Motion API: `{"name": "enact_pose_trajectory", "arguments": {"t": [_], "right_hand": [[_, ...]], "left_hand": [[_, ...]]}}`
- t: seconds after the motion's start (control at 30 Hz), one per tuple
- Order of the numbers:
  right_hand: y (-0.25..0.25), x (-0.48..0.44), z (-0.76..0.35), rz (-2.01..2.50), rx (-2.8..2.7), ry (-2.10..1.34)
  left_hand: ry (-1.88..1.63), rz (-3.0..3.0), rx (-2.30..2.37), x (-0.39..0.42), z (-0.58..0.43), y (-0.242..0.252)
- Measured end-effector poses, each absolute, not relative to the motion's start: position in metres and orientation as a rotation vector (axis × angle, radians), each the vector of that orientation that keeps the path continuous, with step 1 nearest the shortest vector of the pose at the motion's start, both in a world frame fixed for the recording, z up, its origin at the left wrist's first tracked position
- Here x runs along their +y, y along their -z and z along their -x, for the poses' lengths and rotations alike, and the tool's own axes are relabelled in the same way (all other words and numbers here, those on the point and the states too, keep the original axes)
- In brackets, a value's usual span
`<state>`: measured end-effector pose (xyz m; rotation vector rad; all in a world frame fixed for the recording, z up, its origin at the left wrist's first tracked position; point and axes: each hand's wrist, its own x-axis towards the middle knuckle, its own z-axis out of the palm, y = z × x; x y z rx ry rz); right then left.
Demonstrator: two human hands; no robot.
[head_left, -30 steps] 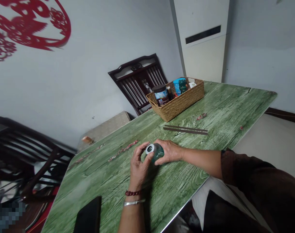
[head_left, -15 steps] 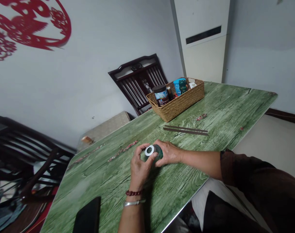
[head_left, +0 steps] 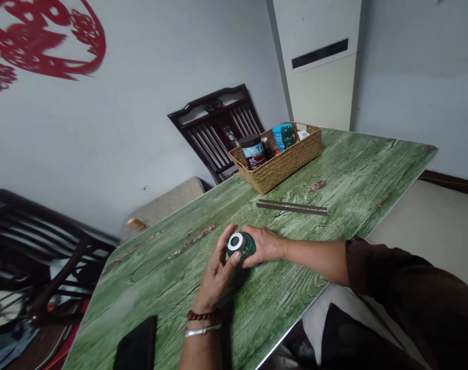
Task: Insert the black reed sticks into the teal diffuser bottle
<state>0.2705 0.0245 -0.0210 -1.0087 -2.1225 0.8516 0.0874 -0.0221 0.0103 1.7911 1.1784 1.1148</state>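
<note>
A small green glass jar (head_left: 244, 246) with a white ring-shaped top stands on the green wood-grain table (head_left: 334, 169). My right hand (head_left: 265, 243) wraps round its right side. My left hand (head_left: 217, 268), with a red bead bracelet and a silver bangle at the wrist, cups the jar from the left, fingers curled against it near the top. Both hands rest low on the table.
A woven basket (head_left: 283, 163) with jars and bottles stands at the table's far side. A pair of dark chopsticks (head_left: 292, 207) lies beyond my hands. A black phone (head_left: 137, 347) lies near the front edge. Dark wooden chairs (head_left: 218, 128) stand behind and at the left.
The jar has turned darker and more upright between my hands. My left hand's fingers have shifted round its top. The view has drifted slightly.
</note>
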Motion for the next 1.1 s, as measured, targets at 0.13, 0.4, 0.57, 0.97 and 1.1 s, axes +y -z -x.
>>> {"name": "enact_pose_trajectory", "arguments": {"t": [0.13,0.4,0.57,0.97,1.1], "right_hand": [[0.025,0.023,-0.266,1.015,-2.112,-0.819],[0.032,0.023,-0.261,0.967,-2.099,-0.813],[0.033,0.023,-0.259,0.972,-2.073,-0.803],[0.029,0.021,-0.262,1.024,-2.051,-0.769],[0.029,0.023,-0.263,0.994,-2.058,-0.789]], "left_hand": [[-1.171,-1.854,1.373,-0.02,-0.091,-0.009],[-1.082,-1.997,1.331,-0.021,-0.086,-0.019],[-1.253,-2.036,1.439,-0.023,-0.097,-0.012],[-1.336,-1.829,1.518,-0.017,-0.101,-0.006],[-1.253,-1.771,1.381,-0.018,-0.098,-0.007]]}}
